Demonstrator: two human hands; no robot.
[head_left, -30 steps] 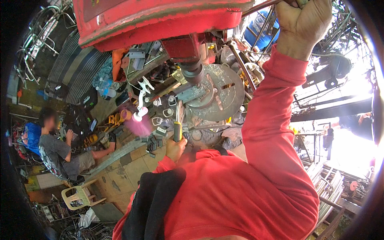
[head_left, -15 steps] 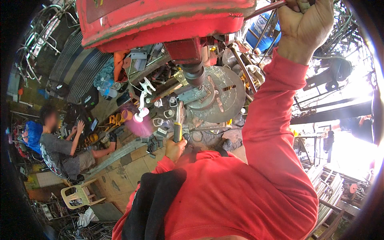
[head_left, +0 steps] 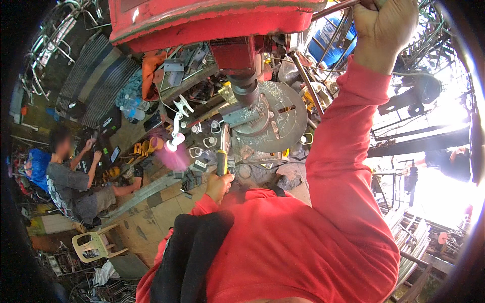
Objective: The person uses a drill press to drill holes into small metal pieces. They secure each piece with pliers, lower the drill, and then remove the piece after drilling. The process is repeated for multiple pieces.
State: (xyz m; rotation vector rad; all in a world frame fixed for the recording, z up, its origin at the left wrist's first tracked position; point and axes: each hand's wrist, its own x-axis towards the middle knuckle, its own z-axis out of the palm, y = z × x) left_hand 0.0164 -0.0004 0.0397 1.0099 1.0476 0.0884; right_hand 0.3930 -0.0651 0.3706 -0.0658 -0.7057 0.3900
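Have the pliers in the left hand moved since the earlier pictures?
No, not noticeably: the pliers, in the left hand, keep their place by the round table's lower-left edge; only the whole view has shifted slightly.

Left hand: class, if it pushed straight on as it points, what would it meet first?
The left hand, with its pliers, would probably first meet the grey metal piece by their tip; depth is unclear.
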